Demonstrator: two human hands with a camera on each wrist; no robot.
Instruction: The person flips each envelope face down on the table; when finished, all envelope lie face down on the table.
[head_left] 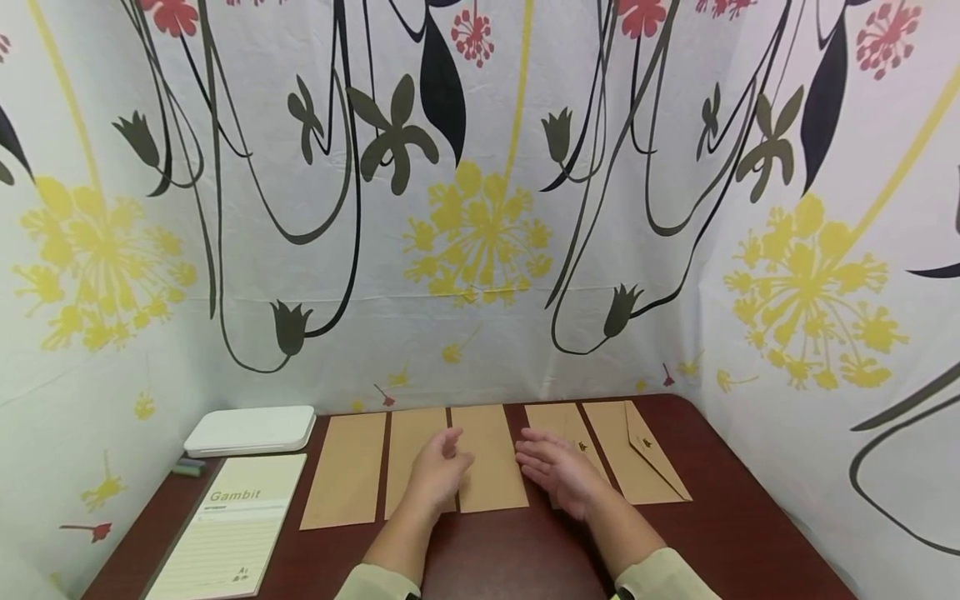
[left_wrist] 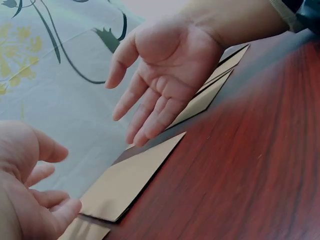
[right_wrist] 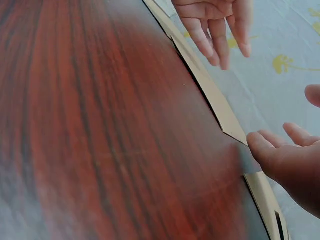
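Brown envelopes (head_left: pixel 491 458), five side by side on the dark red table (head_left: pixel 517 550): one left of the left hand (head_left: pixel 437 475), two beneath and just beside it, one partly hidden by the right hand (head_left: pixel 558 473), one to the right of that hand. Left fingers loosely bent, thumb apart from them; right fingers nearly straight, palm turned toward the left hand. Left of the left hand, a Gambit notepad (head_left: pixel 225 525); beyond it, a white case (head_left: pixel 251 429).
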